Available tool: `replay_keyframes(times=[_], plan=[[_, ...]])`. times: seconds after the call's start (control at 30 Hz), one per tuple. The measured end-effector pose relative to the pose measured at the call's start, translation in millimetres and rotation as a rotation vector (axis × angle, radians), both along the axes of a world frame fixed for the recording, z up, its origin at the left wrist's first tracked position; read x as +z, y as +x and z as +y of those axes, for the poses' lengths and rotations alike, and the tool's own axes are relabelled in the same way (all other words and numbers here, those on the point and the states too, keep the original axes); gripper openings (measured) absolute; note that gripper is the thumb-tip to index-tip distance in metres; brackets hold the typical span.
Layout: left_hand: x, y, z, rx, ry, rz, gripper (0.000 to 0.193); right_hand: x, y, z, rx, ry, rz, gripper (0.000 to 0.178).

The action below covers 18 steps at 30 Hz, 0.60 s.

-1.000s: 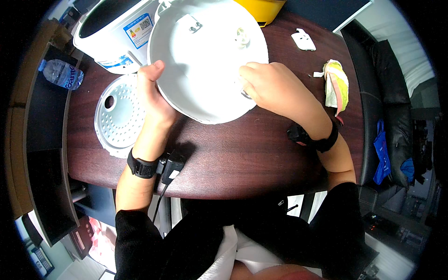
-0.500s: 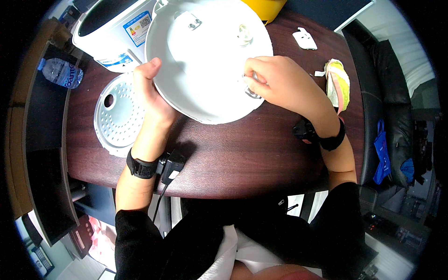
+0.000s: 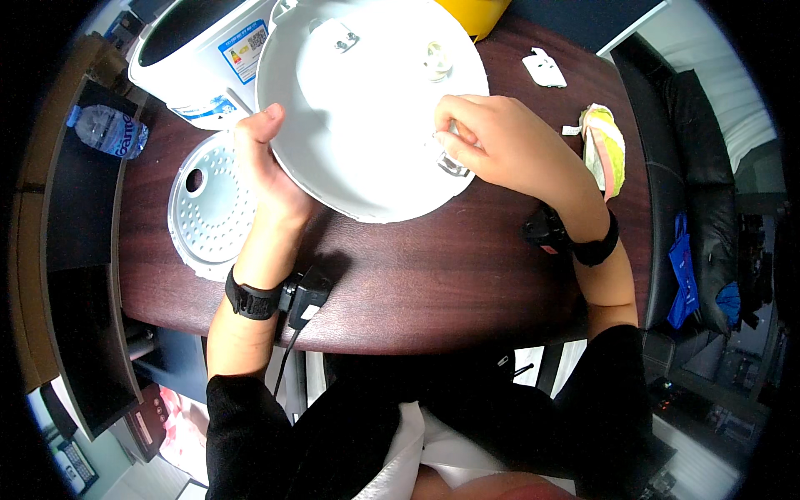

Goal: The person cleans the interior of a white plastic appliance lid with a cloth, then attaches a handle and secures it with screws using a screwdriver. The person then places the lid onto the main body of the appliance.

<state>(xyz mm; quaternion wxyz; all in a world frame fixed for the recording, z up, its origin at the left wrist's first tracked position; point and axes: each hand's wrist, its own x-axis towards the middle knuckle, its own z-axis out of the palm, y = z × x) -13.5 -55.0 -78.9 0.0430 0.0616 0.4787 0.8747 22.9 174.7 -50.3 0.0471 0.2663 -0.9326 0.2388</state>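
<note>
A round white lid (image 3: 358,142), like that of a rice cooker, is tilted with its hollow inner side toward me. My left hand (image 3: 271,167) holds its left rim, thumb on the rim and the fingers hidden underneath. Over the lid's right side, my right hand (image 3: 492,142) has thumb and forefinger pinched together beside a small shiny metal bracket (image 3: 451,167). Whatever is between those fingertips is too small to tell. Farther up on the lid are a second metal bracket (image 3: 346,42) and a pale round fitting (image 3: 436,62).
A perforated grey-white disc (image 3: 221,212) lies left of my left hand. Behind it stands a white appliance body (image 3: 192,75). A yellow container (image 3: 475,15) is at the back. To the right are a white plastic piece (image 3: 544,68) and a yellow-green cloth (image 3: 604,150). A water bottle (image 3: 108,131) lies far left.
My right hand has shifted slightly at the metal bracket, showing a little more of it. The lid has barely moved, and my left hand keeps its hold.
</note>
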Motion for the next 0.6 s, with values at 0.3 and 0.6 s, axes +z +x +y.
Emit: replay_keyframes(times=[0.3,0.6], plan=[[-13.9,-5.8,-6.6,0.014,-0.265,0.152,0.065,-10.3,3.0,-6.2,-0.028,0.041,0.132,0.010],[-15.0,-7.7,-7.3,0.021,-0.257,0.091,0.064,-6.3,1.6,-2.6,-0.011,0.020,0.057,0.014]])
